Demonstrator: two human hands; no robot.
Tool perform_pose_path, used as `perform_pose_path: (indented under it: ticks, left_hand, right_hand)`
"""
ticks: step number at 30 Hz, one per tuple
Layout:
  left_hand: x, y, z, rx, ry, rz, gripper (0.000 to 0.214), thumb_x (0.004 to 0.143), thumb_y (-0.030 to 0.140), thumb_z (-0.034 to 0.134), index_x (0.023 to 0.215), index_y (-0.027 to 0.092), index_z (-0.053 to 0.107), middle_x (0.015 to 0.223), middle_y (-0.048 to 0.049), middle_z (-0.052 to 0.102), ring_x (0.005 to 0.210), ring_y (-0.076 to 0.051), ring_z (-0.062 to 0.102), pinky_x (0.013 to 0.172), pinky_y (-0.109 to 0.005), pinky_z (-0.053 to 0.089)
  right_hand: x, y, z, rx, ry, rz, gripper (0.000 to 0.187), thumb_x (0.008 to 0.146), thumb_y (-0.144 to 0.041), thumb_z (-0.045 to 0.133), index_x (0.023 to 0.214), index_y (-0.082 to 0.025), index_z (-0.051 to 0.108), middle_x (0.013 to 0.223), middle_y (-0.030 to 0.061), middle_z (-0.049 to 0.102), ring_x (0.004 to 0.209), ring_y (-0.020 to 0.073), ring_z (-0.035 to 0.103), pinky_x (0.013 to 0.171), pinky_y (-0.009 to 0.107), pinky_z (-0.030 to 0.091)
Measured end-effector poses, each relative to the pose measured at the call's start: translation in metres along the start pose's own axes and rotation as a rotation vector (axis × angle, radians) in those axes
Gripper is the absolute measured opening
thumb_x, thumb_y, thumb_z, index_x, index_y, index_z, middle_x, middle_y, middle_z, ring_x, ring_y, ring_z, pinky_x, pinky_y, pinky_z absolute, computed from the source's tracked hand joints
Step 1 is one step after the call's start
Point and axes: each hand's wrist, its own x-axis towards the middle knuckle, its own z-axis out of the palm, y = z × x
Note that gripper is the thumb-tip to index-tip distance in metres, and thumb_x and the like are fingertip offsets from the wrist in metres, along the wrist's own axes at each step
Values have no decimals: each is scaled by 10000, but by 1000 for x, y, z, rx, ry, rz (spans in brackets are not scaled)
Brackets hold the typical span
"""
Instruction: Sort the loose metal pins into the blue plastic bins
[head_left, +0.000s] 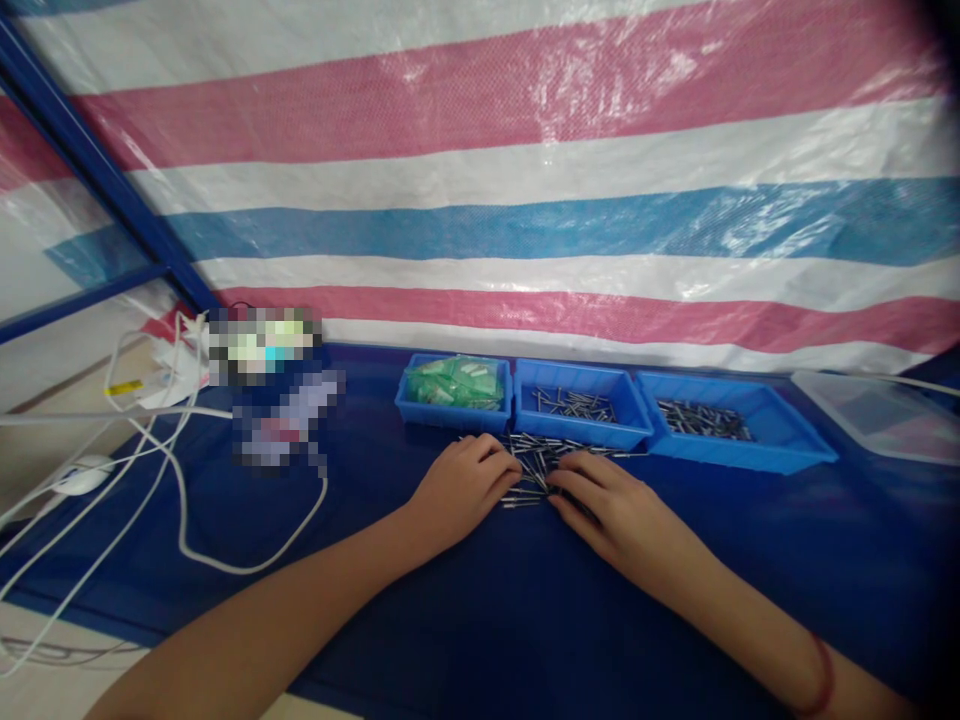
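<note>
A loose pile of thin metal blind rivets [534, 458] lies on the blue tabletop in front of the bins. At its left edge rests my left hand [466, 487], fingers curled and close together; whatever is under the fingertips is hidden. My right hand [607, 500] reaches in from the other side, with thumb and forefinger close together on rivets at the pile's near edge. Behind the pile stand three blue plastic bins. The left bin [452, 415] contains a green plastic bag [454, 381]. Similar metal pieces lie in the middle bin [592, 432] and the right bin [780, 445].
White cables [184, 500] loop over the table's left side, near a white computer mouse [84, 474] and blurred-out items. A clear plastic lid or tray [877, 415] lies at the far right. Striped plastic sheeting [480, 230] hangs behind, beside a blue metal frame [105, 160].
</note>
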Motion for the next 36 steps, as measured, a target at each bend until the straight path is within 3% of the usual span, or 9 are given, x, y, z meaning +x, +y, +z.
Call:
perform_pose_path:
  ticks: [3,6,9,12,18,24,29,33,36]
  left_hand:
    - [1,2,1,3,-2,7,256,972,301,406,1014,189,633,988,-47,604,901,-171,550,832,-327,441]
    - [-3,7,-3,62,30,-52,332,936,441,445,1144,233,600,1122,-67,583,1031,-234,507,868,-397,423]
    - [-11,14,-6,130,62,-122,626,811,678,475,1284,269,515,1321,-105,477,1206,-333,396,958,-529,349]
    - [-19,21,-2,150,39,-193,781,741,767,459,1340,265,462,1409,-133,393,1300,-383,297,1007,-615,267]
    - [-21,25,9,124,-23,-214,714,801,685,468,1384,280,394,1437,-124,368,1342,-373,273,1052,-670,195]
    - [-17,26,4,80,-37,-105,659,860,563,480,1376,159,411,1413,-160,386,1356,-366,267,1103,-568,254]
    - [-17,26,4,22,8,-133,656,859,593,464,1349,157,437,1353,-161,441,1254,-327,410,1066,-531,339]
    - [-18,24,8,26,62,-134,701,815,628,509,1352,185,434,1396,-153,396,1319,-354,326,1077,-561,311]
    - [-18,24,8,23,33,-103,684,829,609,505,1355,178,432,1413,-157,384,1336,-358,309,1089,-565,293]
  right_hand:
    - [1,-1,0,38,15,-36,214,922,-198,442,981,-203,647,993,77,627,900,194,612,814,337,515]
    - [1,-1,-2,32,30,-24,217,927,-228,445,976,-201,654,996,82,625,911,201,592,828,352,500]
    - [-1,-4,1,-90,102,101,290,901,-380,497,1046,-181,649,1068,122,608,1000,264,546,858,420,470]
    - [-3,-11,8,-243,155,239,458,856,-511,514,1170,-191,606,1213,155,561,1105,343,476,848,496,435]
    - [-3,-20,13,-260,114,322,434,878,-504,473,1184,-217,583,1252,132,551,1131,338,455,876,512,385]
    - [0,-18,12,-110,102,213,331,911,-376,457,1167,-206,581,1202,117,556,1127,282,463,910,446,397]
    - [-3,-17,14,-161,183,305,418,896,-441,466,1195,-167,568,1221,152,544,1129,336,444,898,507,401]
    - [-4,-17,16,-191,184,334,457,892,-465,458,1206,-149,561,1219,166,553,1135,349,457,913,537,399]
    - [-3,-17,16,-161,169,320,426,902,-457,446,1189,-169,573,1185,149,578,1100,322,499,921,522,406]
